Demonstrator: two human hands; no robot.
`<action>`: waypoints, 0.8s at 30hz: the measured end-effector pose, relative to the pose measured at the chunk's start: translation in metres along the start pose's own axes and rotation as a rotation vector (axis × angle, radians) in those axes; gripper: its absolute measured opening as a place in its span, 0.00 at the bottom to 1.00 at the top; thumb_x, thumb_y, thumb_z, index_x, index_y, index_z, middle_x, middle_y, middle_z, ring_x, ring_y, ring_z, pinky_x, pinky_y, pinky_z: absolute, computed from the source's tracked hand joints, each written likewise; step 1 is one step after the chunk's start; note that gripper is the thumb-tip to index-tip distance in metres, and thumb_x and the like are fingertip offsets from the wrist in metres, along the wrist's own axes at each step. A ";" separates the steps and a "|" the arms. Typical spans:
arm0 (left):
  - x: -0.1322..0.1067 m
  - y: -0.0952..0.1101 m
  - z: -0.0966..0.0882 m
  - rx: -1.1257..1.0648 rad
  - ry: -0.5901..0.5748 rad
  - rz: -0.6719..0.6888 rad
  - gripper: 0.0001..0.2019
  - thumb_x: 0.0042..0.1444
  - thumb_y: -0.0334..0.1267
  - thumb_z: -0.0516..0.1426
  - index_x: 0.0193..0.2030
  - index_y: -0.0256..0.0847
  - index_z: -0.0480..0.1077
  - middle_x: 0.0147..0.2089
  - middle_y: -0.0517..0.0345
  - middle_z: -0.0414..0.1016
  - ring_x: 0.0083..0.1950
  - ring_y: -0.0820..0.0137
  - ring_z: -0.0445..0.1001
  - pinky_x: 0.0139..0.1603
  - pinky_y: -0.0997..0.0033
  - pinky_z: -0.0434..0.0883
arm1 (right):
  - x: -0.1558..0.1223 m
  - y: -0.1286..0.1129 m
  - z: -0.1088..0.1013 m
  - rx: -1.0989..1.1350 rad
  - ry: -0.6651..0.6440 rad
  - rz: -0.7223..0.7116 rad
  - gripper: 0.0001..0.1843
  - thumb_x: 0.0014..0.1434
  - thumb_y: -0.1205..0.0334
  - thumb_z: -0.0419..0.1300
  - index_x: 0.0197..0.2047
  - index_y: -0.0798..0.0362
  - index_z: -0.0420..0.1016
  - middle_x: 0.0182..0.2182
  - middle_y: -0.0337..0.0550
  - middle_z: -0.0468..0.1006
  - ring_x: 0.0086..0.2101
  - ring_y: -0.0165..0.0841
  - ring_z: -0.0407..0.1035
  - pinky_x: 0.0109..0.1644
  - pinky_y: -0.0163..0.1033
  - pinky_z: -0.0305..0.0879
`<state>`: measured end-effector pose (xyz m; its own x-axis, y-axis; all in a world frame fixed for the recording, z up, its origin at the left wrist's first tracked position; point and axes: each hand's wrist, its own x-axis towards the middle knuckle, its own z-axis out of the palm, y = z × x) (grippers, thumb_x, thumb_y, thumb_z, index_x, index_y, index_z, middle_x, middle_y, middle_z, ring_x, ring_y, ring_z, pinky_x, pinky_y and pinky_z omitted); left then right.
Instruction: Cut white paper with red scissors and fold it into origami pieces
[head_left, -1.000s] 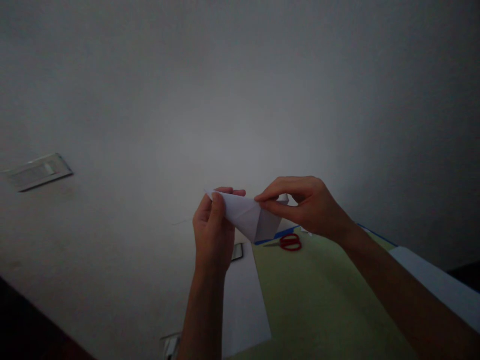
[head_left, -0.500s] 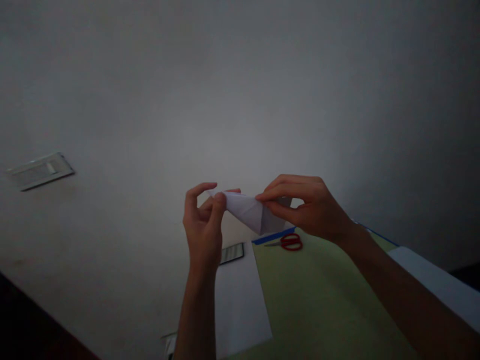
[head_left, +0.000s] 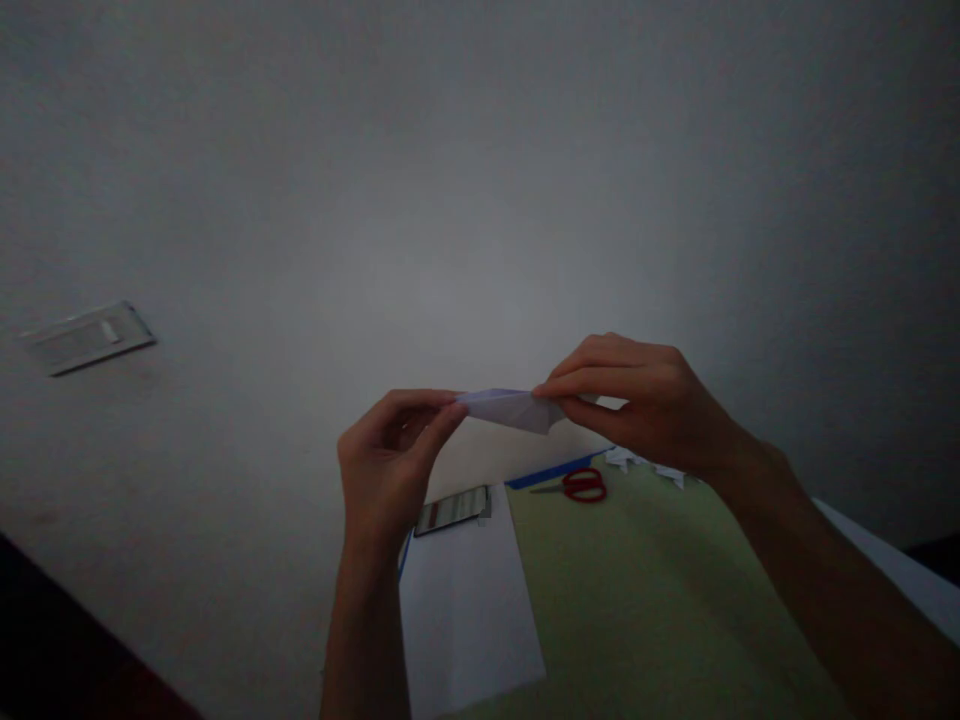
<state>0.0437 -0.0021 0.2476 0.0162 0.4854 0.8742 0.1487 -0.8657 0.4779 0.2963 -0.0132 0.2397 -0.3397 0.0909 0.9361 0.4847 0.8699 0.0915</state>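
Note:
A folded white paper piece (head_left: 508, 408) hangs in the air between both hands, seen almost edge-on. My left hand (head_left: 390, 470) pinches its left tip between thumb and fingers. My right hand (head_left: 645, 405) pinches its right end with the fingers curled over it. Both hands are raised above a green mat (head_left: 660, 600), in front of a pale wall.
Red-handled scissors (head_left: 579, 485) lie at the mat's far edge, with small white paper pieces (head_left: 645, 465) to their right. A white sheet (head_left: 469, 605) lies left of the mat, with a dark flat card (head_left: 452, 510) above it. A wall plate (head_left: 86, 337) sits at far left.
The folded paper has turned from showing its broad face to lying nearly flat and edge-on. My left hand dropped lower and left; my right hand rose slightly, uncovering the paper pieces.

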 end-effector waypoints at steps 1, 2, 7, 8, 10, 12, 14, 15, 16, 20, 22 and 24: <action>0.000 0.000 0.000 -0.010 0.009 -0.001 0.07 0.51 0.32 0.72 0.36 0.41 0.81 0.38 0.55 0.84 0.41 0.67 0.84 0.47 0.70 0.81 | 0.000 0.000 0.000 0.012 0.000 0.000 0.09 0.66 0.68 0.63 0.43 0.47 0.84 0.36 0.43 0.86 0.38 0.37 0.78 0.41 0.42 0.70; 0.000 0.001 0.001 -0.023 0.020 -0.004 0.08 0.51 0.31 0.72 0.37 0.41 0.81 0.38 0.55 0.85 0.41 0.68 0.84 0.46 0.72 0.81 | 0.000 -0.001 0.000 0.023 -0.001 0.001 0.09 0.65 0.69 0.64 0.43 0.48 0.84 0.36 0.43 0.86 0.38 0.37 0.78 0.41 0.42 0.71; 0.001 0.004 0.003 -0.088 0.068 -0.032 0.14 0.48 0.30 0.73 0.39 0.42 0.77 0.37 0.56 0.85 0.40 0.66 0.86 0.43 0.72 0.82 | 0.000 -0.003 0.000 0.068 0.015 0.036 0.10 0.64 0.69 0.64 0.44 0.47 0.84 0.37 0.42 0.86 0.38 0.37 0.79 0.42 0.42 0.72; 0.001 0.004 0.003 -0.091 0.074 -0.032 0.14 0.48 0.30 0.73 0.39 0.41 0.77 0.37 0.55 0.85 0.41 0.65 0.86 0.45 0.70 0.82 | 0.000 -0.004 0.000 0.065 0.029 0.053 0.11 0.64 0.69 0.64 0.45 0.47 0.84 0.37 0.42 0.87 0.37 0.37 0.79 0.42 0.42 0.72; 0.001 0.004 0.004 -0.098 0.083 -0.025 0.13 0.48 0.30 0.73 0.39 0.41 0.78 0.38 0.54 0.85 0.41 0.65 0.86 0.47 0.68 0.82 | 0.000 -0.005 0.001 0.052 0.053 0.089 0.12 0.64 0.69 0.64 0.48 0.47 0.84 0.38 0.42 0.87 0.37 0.36 0.78 0.41 0.41 0.72; 0.001 0.003 0.005 -0.101 0.093 -0.016 0.13 0.48 0.30 0.73 0.39 0.40 0.78 0.37 0.54 0.85 0.41 0.65 0.86 0.48 0.68 0.82 | 0.000 -0.004 0.002 0.060 0.048 0.110 0.12 0.64 0.69 0.64 0.49 0.48 0.84 0.39 0.43 0.86 0.36 0.36 0.78 0.40 0.41 0.72; 0.002 0.004 0.005 -0.106 0.103 -0.014 0.13 0.48 0.30 0.73 0.39 0.41 0.78 0.37 0.55 0.84 0.41 0.66 0.85 0.48 0.68 0.81 | 0.000 -0.004 0.002 0.093 0.027 0.116 0.11 0.64 0.68 0.64 0.47 0.49 0.84 0.38 0.44 0.85 0.37 0.35 0.78 0.40 0.40 0.73; 0.002 0.004 0.005 -0.112 0.098 -0.016 0.13 0.49 0.31 0.73 0.39 0.41 0.79 0.36 0.56 0.84 0.41 0.67 0.84 0.48 0.68 0.81 | 0.000 -0.003 0.002 0.107 0.019 0.119 0.10 0.64 0.69 0.64 0.46 0.49 0.84 0.38 0.44 0.85 0.37 0.35 0.78 0.40 0.39 0.73; 0.002 0.005 0.005 -0.120 0.083 -0.020 0.13 0.49 0.31 0.73 0.41 0.42 0.79 0.36 0.56 0.83 0.41 0.68 0.84 0.48 0.69 0.81 | 0.000 -0.003 0.002 0.116 0.015 0.122 0.09 0.64 0.69 0.64 0.45 0.49 0.84 0.38 0.44 0.85 0.37 0.35 0.78 0.40 0.39 0.73; 0.000 0.008 0.006 -0.174 -0.052 -0.097 0.20 0.51 0.33 0.72 0.52 0.45 0.80 0.40 0.57 0.80 0.38 0.73 0.78 0.42 0.75 0.78 | 0.002 -0.006 0.001 0.122 0.020 0.109 0.09 0.64 0.71 0.63 0.43 0.50 0.84 0.38 0.44 0.84 0.37 0.35 0.78 0.40 0.39 0.72; -0.003 0.009 0.007 -0.190 -0.127 -0.148 0.18 0.53 0.35 0.71 0.51 0.44 0.82 0.43 0.54 0.80 0.40 0.72 0.78 0.40 0.76 0.77 | 0.004 -0.010 0.000 0.130 0.020 0.090 0.10 0.64 0.72 0.63 0.43 0.50 0.84 0.37 0.43 0.83 0.37 0.35 0.77 0.40 0.39 0.72; -0.005 0.009 0.010 -0.193 -0.204 -0.197 0.14 0.55 0.38 0.70 0.49 0.43 0.83 0.45 0.50 0.82 0.44 0.67 0.80 0.43 0.72 0.78 | 0.005 -0.013 0.000 0.144 0.012 0.075 0.11 0.64 0.72 0.63 0.44 0.49 0.84 0.37 0.42 0.83 0.38 0.34 0.77 0.40 0.39 0.72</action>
<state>0.0545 -0.0113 0.2466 0.2061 0.6433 0.7373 -0.0213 -0.7504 0.6606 0.2886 -0.0242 0.2438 -0.2966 0.1535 0.9426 0.3880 0.9212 -0.0279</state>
